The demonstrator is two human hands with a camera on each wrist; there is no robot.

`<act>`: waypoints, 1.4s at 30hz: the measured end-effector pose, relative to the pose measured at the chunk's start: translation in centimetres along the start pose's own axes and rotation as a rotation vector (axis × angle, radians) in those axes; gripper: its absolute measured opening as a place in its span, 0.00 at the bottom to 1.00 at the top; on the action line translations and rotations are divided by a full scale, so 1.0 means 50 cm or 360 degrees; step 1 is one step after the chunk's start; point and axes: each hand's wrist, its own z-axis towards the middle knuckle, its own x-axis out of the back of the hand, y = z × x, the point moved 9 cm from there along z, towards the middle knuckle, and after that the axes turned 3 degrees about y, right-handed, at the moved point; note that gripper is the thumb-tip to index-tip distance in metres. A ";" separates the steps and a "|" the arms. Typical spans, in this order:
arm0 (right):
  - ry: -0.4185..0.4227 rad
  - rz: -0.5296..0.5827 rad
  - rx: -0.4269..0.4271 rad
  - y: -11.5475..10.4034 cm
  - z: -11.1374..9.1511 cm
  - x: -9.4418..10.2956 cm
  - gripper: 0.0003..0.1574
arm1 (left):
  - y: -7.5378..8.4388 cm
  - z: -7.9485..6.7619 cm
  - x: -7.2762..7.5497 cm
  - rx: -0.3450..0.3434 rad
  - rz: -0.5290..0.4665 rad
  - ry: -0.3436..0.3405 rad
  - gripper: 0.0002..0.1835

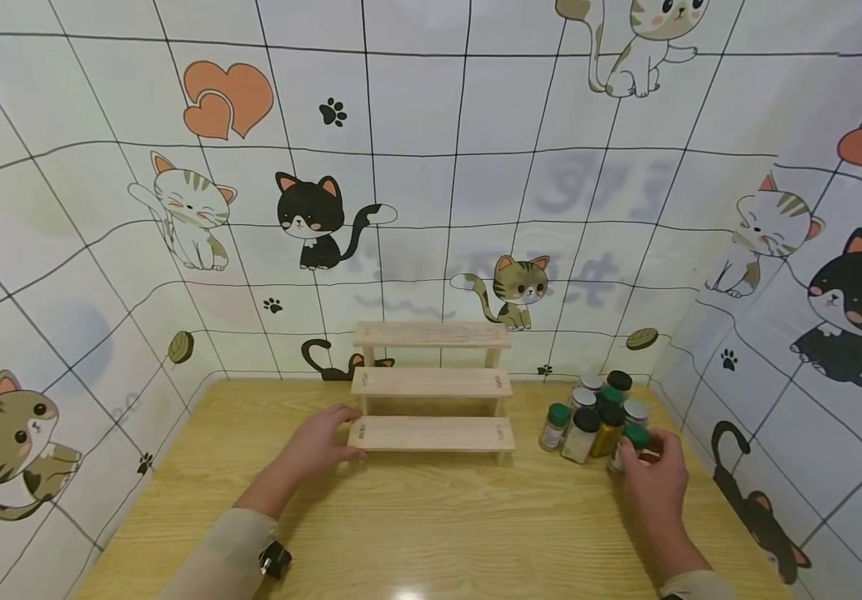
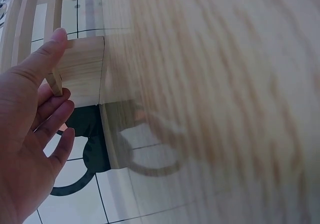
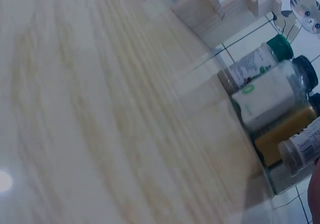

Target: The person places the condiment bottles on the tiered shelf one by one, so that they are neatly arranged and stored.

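Observation:
A three-step wooden shelf rack (image 1: 431, 433) stands at the back of the table. At the left end of its lowest step is my left hand (image 1: 322, 442). The left wrist view has this hand (image 2: 37, 104) with its thumb over the board's end (image 2: 54, 79) and fingers beneath, pinching it. On the right, my right hand (image 1: 656, 479) grips a green-capped spice jar (image 1: 635, 437) at the front of a cluster of jars. That jar (image 3: 302, 146) shows a printed label in the right wrist view, where only a sliver of the hand appears at the edge.
Beside the held jar stand a black-capped jar of pale contents (image 1: 579, 437), a yellow-brown jar (image 1: 607, 433) and a green-capped jar (image 1: 554, 427). Several more jars with silver, black or green caps crowd behind. A cat-print sheet (image 1: 416, 192) encloses the wooden table (image 1: 446, 525).

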 end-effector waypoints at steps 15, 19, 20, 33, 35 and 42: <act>-0.0006 0.0353 0.0140 -0.142 0.004 -0.039 0.23 | 0.010 -0.010 0.004 -0.0036 0.0047 0.0050 0.40; -0.0103 0.0400 0.0102 -0.182 0.012 -0.069 0.22 | 0.013 -0.012 -0.002 -0.0032 0.0039 0.0043 0.40; -0.0126 0.0403 0.0112 -0.195 0.015 -0.078 0.22 | 0.013 -0.011 -0.002 -0.0035 0.0037 0.0048 0.40; -0.0477 0.0579 0.0171 -0.338 0.062 -0.216 0.24 | 0.009 -0.007 0.007 -0.0017 0.0050 0.0062 0.39; -0.0510 0.0610 0.0179 -0.353 0.070 -0.235 0.24 | 0.011 -0.007 0.010 -0.0017 0.0053 0.0068 0.39; -0.0637 0.0652 0.0204 -0.393 0.085 -0.297 0.24 | 0.019 -0.008 0.012 -0.0019 0.0045 0.0056 0.40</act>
